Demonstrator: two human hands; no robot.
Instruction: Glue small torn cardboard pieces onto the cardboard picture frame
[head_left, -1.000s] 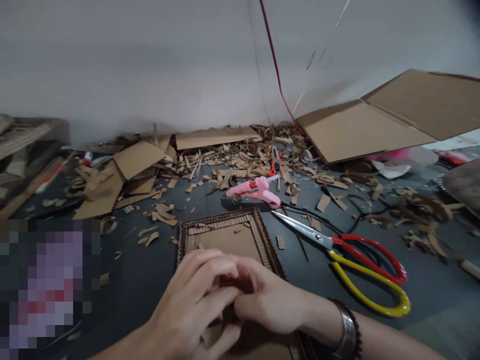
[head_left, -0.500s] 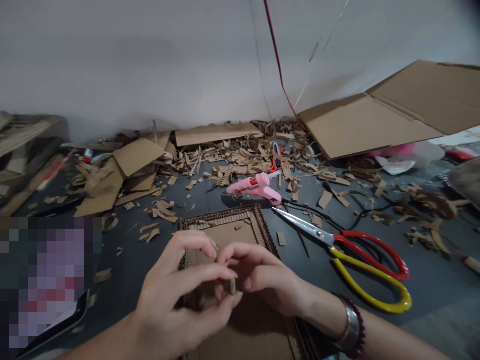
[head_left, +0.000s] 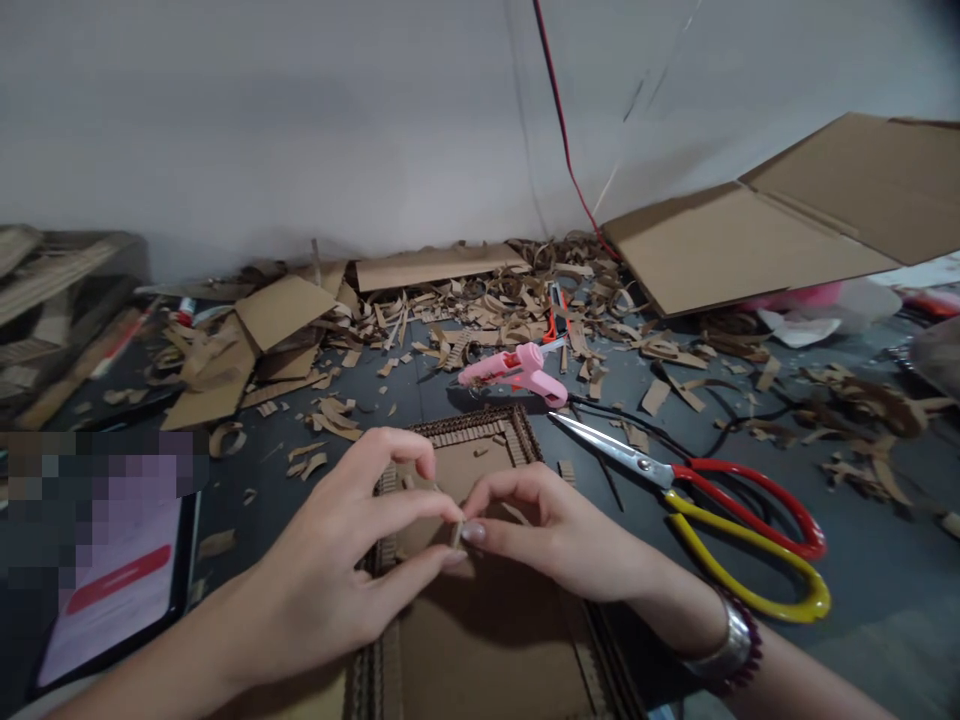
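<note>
My left hand [head_left: 352,570] and my right hand [head_left: 555,535] meet over a flat cardboard frame [head_left: 480,620] lying on the dark floor. Together their fingertips pinch a small cardboard piece [head_left: 457,535], held upright just above the frame's inner panel. The frame has a ribbed corrugated border; its near part is hidden by my hands and forearms. A bracelet sits on my right wrist.
Scissors [head_left: 705,510] with red and yellow handles lie right of the frame. A pink glue gun [head_left: 514,370] lies just beyond it, with a black cord trailing right. Cardboard scraps [head_left: 480,310] litter the floor by the wall. A large flattened box [head_left: 757,230] leans at right. A tablet [head_left: 112,590] lies at left.
My hands, clasped together a second ago, have opened into a fingertip pinch on the small cardboard piece and moved slightly farther over the frame. The view has tilted down a little.
</note>
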